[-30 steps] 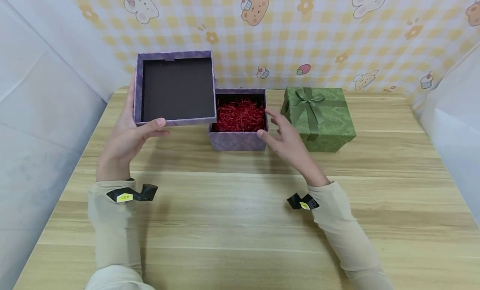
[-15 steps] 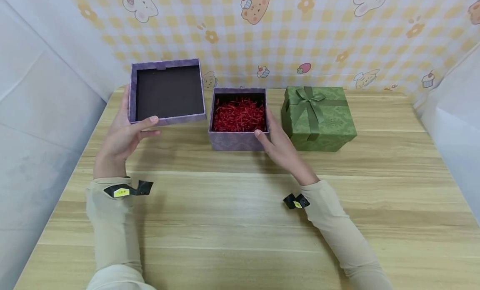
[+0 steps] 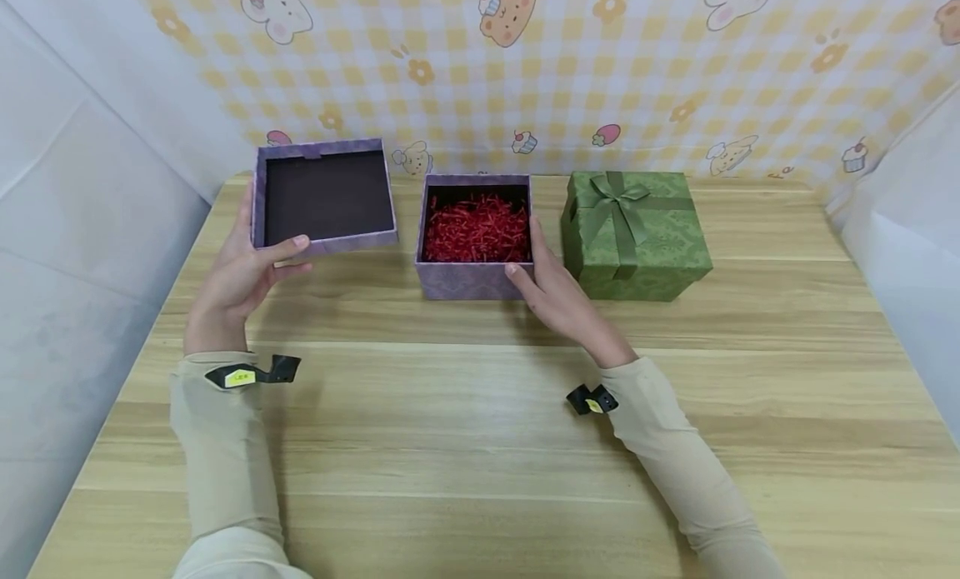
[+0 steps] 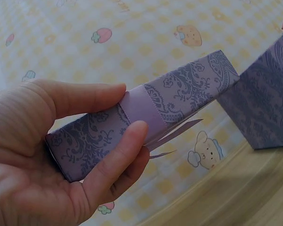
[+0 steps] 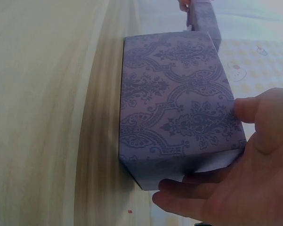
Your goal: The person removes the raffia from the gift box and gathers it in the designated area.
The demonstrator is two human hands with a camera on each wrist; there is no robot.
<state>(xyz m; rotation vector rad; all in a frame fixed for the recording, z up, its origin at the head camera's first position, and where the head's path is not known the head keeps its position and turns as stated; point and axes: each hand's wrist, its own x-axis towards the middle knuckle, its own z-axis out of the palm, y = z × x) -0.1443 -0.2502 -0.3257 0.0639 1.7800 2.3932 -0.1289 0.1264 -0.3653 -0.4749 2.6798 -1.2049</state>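
My left hand [image 3: 232, 279] grips a purple patterned gift box lid [image 3: 322, 197] at its left end, raised above the table with its black inside facing me. Up close in the left wrist view, the thumb and fingers of the left hand pinch the lid's side over a plain lilac ribbon band [image 4: 143, 110]. To the right of it, the matching purple gift box [image 3: 474, 281] stands uncovered, filled with red shredded paper [image 3: 477, 227]. My right hand [image 3: 557, 300] holds this box at its right front corner, thumb at the front rim, fingers along the right side.
A green gift box [image 3: 637, 233] with a ribbon bow stands covered, right of the purple box. All of this is on or above a wooden table [image 3: 450, 429]. Behind hangs a yellow checked cloth [image 3: 570, 79] with cartoon animals.
My left hand has moved the lid left and down, away from the purple box. My right hand has closed in from beside the box and now holds its right corner.
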